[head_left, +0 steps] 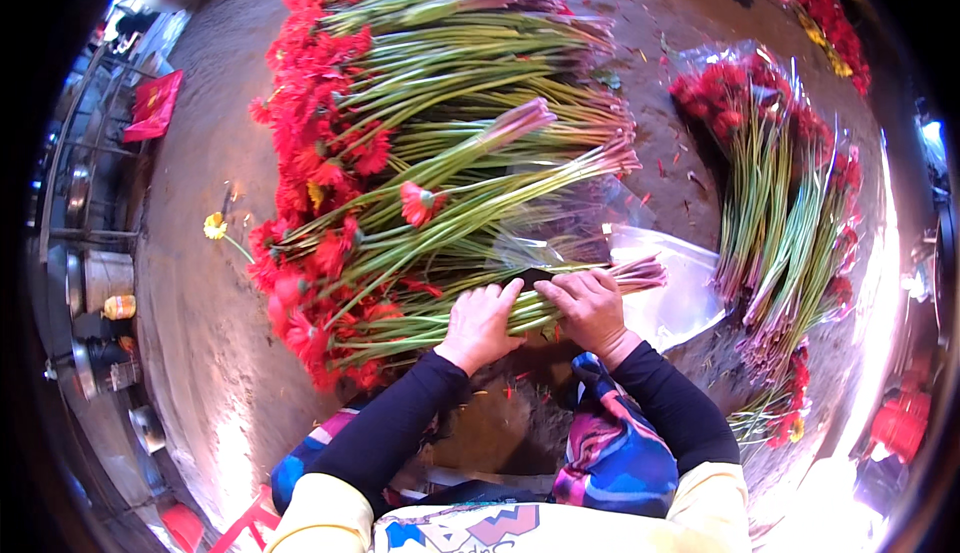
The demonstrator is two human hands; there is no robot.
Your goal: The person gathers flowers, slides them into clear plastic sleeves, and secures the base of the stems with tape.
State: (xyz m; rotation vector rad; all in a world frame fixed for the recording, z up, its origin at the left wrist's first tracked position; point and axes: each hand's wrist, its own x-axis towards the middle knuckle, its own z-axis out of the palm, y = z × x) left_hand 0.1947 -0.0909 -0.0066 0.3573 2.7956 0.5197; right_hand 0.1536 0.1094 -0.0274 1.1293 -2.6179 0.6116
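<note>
A bunch of red gerberas [440,331] lies nearest me, blooms to the left and purplish stem ends to the right. My left hand [482,323] is closed round its green stems about midway. Close beside it, my right hand [588,308] grips the same stems near their cut ends. A small black thing [533,278] shows between my thumbs; its kind is unclear. Just beyond my right hand lie clear plastic sleeves [675,298], partly under the stems. A large pile of red gerberas [450,103] spreads out beyond my hands, one loose bloom [418,203] resting on its stems.
More red gerberas in clear wrapping [770,163] lie on the brown floor to the right. A yellow flower [215,226] lies left of the pile. Metal racks [75,173] with a red package [153,107] stand at far left. Red and yellow flowers [815,13] lie at far right.
</note>
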